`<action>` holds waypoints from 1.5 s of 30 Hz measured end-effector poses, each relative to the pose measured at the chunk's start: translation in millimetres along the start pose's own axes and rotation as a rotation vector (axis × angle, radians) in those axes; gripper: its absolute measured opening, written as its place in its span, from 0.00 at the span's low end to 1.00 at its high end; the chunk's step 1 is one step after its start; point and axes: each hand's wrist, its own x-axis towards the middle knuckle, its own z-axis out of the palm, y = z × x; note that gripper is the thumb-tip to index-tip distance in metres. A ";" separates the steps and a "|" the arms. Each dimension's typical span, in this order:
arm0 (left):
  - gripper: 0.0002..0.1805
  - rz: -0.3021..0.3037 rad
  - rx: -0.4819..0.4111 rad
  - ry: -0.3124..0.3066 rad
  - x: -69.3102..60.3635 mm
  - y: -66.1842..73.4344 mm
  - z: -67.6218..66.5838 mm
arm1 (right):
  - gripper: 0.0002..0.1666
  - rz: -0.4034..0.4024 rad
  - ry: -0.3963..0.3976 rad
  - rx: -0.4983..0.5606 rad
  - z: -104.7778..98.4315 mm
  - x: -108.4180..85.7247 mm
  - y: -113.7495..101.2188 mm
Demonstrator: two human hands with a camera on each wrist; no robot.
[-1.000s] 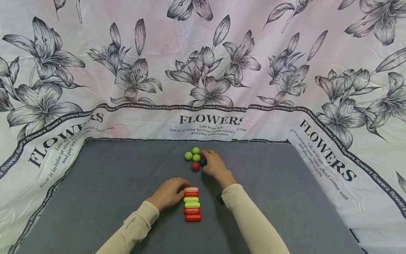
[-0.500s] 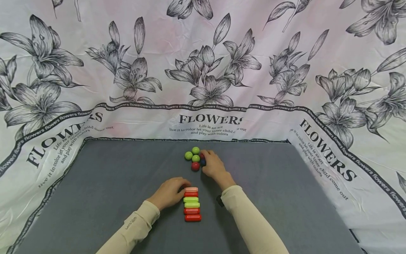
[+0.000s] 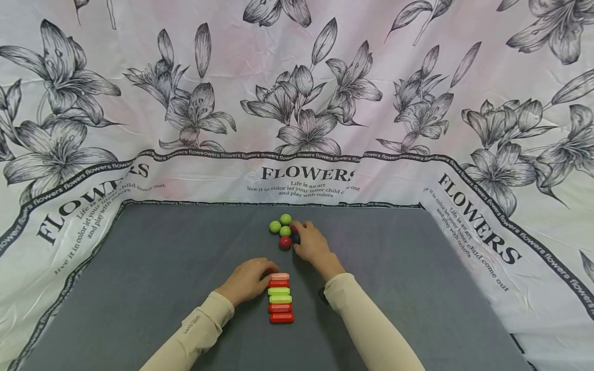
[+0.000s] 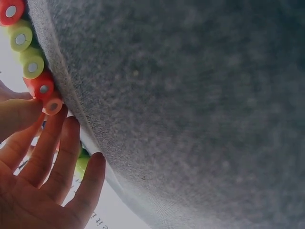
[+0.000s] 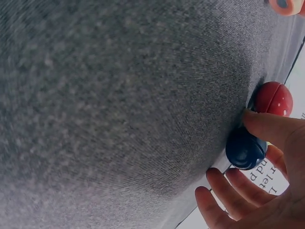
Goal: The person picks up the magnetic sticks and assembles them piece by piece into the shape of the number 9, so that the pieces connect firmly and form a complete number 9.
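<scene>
In the head view, my left hand [image 3: 248, 281] is at the far left end of a column of short faceted sticks. Its thumb and index finger pinch the pink stick [image 4: 53, 106], beside a red stick [image 4: 43, 87]; the other fingers extend loosely. Yellow-green sticks [image 3: 279, 291] and more red sticks [image 3: 281, 318] continue toward me. Farther back, my right hand [image 3: 313, 245] holds a dark blue ball [image 5: 246, 149] between thumb and fingers. A red ball [image 5: 274, 99] sits against it, and another reddish ball is mostly hidden under the fingers. Several green balls [image 3: 275, 226] lie to the left.
All the pieces rest on a grey cloth-covered table [image 3: 394, 288]. A white curtain [image 3: 306, 180] printed with flowers and lettering stands along the table's back and both sides. Something black [image 3: 323, 295] shows at my right wrist.
Very little differs. My right hand has shifted slightly left and nearer at the balls, while my left hand stays at the pink stick. The head view has drifted a touch.
</scene>
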 end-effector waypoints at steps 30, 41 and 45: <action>0.08 0.013 0.080 -0.018 7.1 6.1 1.9 | 0.31 -0.031 0.037 -0.086 5.0 -7.7 0.1; 0.06 0.038 0.111 -0.004 3.0 9.4 0.5 | 0.25 -0.050 0.047 -0.105 6.4 -10.0 2.6; 0.06 0.030 0.126 0.006 2.2 6.7 -0.4 | 0.25 -0.049 0.032 -0.107 5.9 -13.5 3.9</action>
